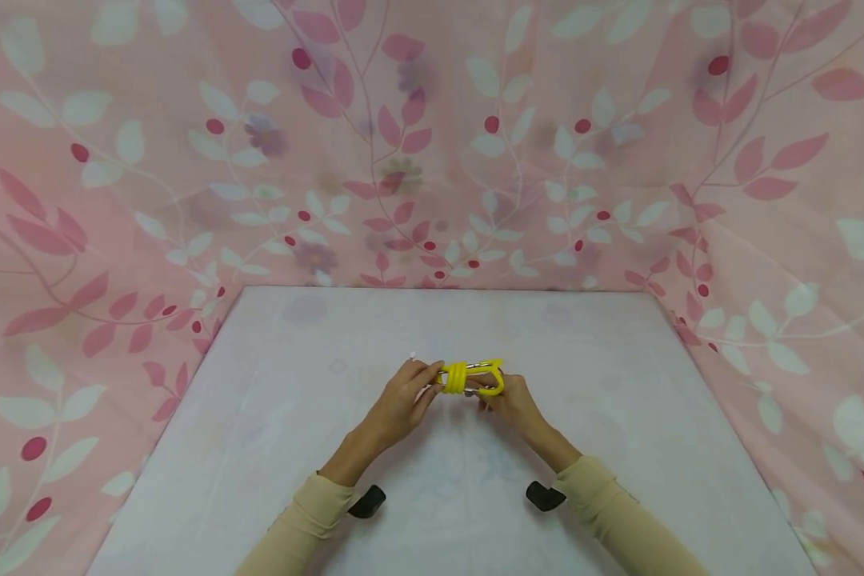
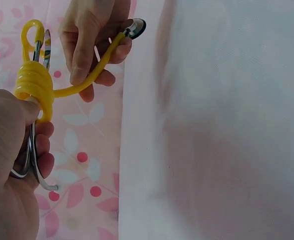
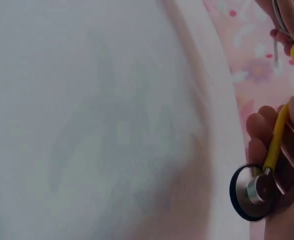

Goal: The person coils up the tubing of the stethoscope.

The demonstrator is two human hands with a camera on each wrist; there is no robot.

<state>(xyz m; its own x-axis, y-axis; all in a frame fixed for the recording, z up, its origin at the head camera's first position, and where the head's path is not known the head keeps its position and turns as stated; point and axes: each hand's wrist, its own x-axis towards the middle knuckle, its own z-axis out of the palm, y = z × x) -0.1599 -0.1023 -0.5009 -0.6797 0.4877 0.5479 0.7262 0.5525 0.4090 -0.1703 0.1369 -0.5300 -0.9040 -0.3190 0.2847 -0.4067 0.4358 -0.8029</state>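
A stethoscope [image 1: 457, 378] with yellow tubing is held above the table between both hands. Its tubing is wound in several turns [image 2: 33, 80] around the metal ear tubes [image 2: 33, 155]. My left hand [image 1: 401, 400] grips the bundle at the ear-tube end, thumb against the coil; one ear tip juts out below the fingers in the left wrist view. With its thumb and fingers, my right hand [image 1: 516, 406] pinches the free length of tubing [image 2: 94, 75]. That length ends in the round chest piece [image 3: 247, 192], which lies by the right palm.
A white-covered table [image 1: 295, 336] lies under the hands. Pink cloth [image 1: 432, 144] with a leaf pattern hangs behind it and at both sides. Dark wrist-worn pieces [image 1: 367, 502] show below the sleeves.
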